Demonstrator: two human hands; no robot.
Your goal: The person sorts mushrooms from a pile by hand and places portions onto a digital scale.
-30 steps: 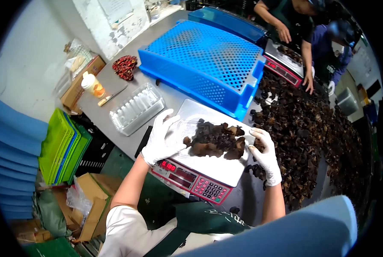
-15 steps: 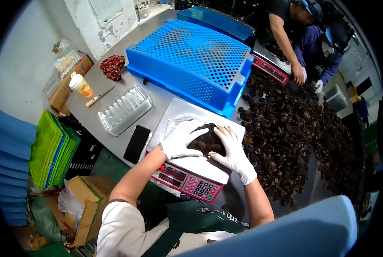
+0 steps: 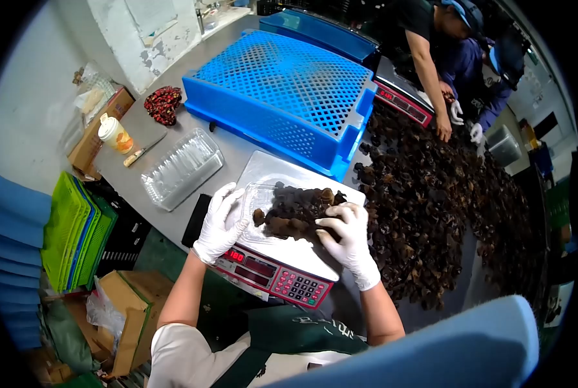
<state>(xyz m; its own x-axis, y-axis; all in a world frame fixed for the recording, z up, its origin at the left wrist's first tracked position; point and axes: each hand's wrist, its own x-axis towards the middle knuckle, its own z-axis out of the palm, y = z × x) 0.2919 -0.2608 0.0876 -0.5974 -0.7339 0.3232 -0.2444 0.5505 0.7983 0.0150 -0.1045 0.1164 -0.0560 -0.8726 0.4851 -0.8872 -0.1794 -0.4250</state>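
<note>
Dark wood ear mushrooms [image 3: 295,210] lie heaped in a clear plastic tray [image 3: 253,197] on the pan of a red and silver digital scale [image 3: 282,279]. Its lit red display seems to read 180. My left hand [image 3: 218,227], in a white glove, is held just left of the tray, fingers spread and holding nothing. At the heap's right end, my gloved right hand [image 3: 350,239] curls its fingers onto the mushrooms; its fingertips are partly hidden among them.
A large mushroom pile [image 3: 425,213] covers the table on the right. Behind the scale stands an upturned blue crate [image 3: 276,84]. Clear trays [image 3: 182,168], a phone [image 3: 197,220], a knife [image 3: 148,147] and a cup [image 3: 114,134] lie left. Two people work at another scale [image 3: 402,103].
My left hand has moved left, off the mushrooms, and opened. My right hand has shifted from cupping the heap to curling at its right end. More of the heap shows.
</note>
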